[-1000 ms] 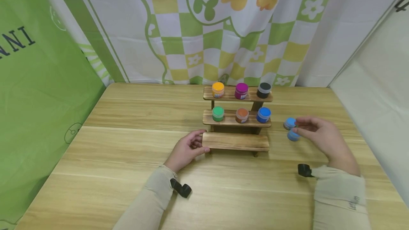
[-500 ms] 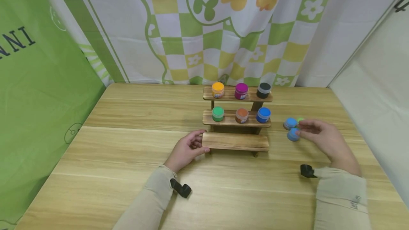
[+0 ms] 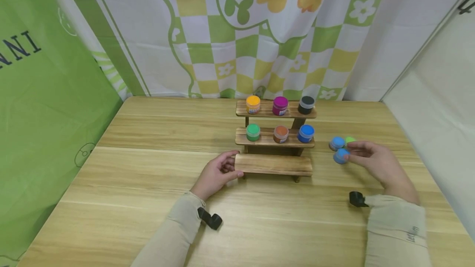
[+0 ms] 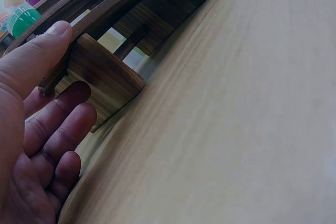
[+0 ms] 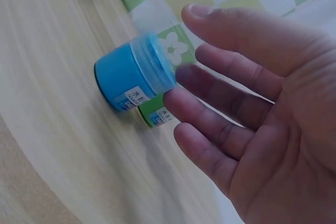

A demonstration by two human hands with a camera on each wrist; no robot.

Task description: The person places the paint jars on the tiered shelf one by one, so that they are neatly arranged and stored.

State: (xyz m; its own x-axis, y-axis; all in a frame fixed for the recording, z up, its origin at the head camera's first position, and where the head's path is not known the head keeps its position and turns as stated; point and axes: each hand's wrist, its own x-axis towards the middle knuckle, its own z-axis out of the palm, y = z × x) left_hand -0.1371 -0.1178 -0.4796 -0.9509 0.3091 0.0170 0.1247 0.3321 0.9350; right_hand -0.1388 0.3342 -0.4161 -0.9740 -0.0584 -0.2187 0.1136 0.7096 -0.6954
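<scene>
In the head view, my left hand [image 3: 217, 172] holds the left end of a three-step wooden stand [image 3: 273, 164] at its lowest shelf. The left wrist view shows the thumb [image 4: 55, 32] on the shelf's edge, with the other fingers loosely bent around its end. Right of the stand, my right hand [image 3: 375, 160] is beside a small blue paint jar [image 3: 340, 156]. Its thumb and fingers are spread and relaxed in the right wrist view, with fingertips near the lid of a blue jar [image 5: 131, 74]. Whether they touch it, I cannot tell. A second blue jar [image 3: 337, 143] and a light green jar [image 3: 349, 140] stand just behind.
Orange [image 3: 253, 104], purple [image 3: 280, 105] and black jars [image 3: 306, 104] stand on the top shelf. Green [image 3: 253, 132], brown [image 3: 281, 134] and dark blue jars [image 3: 306, 133] occupy the middle one. A patterned curtain [image 3: 259, 52] hangs behind the wooden table [image 3: 156, 135].
My right hand has shifted slightly right and toward me, and the light green jar has come into view behind it. The left hand and the stand have stayed still.
</scene>
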